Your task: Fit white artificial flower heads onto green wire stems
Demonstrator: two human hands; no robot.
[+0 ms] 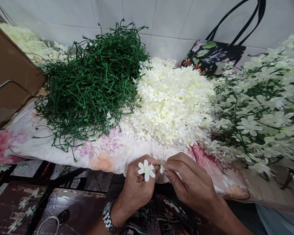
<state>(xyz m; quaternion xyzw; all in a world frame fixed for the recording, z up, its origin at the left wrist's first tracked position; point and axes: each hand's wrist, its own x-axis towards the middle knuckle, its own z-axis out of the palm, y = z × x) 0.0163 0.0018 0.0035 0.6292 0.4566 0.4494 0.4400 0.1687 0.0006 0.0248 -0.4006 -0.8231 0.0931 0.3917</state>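
Stem pile (95,78) is dark green. Blossom pile (173,101) is creamy white, tinged pale yellow; held blossom (146,170) is plain white. Sprays (250,126) at right mix white and green. Cloth (103,161) is white, printed with pink, mauve and orange flowers. Bag (214,57) is black with multicolour floral print, straps (261,8) plain black. Box (9,65) brown, tiles (171,19) pale grey, watch (108,217) silver.

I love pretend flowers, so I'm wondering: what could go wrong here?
The small white bloom pinched in the right hand looks delicate, so a hard squeeze might crease it. The open white flower at the left hand could bend against the fingers. Some green stems lie loose near the floral cloth's front edge, so a bump might knock them off.
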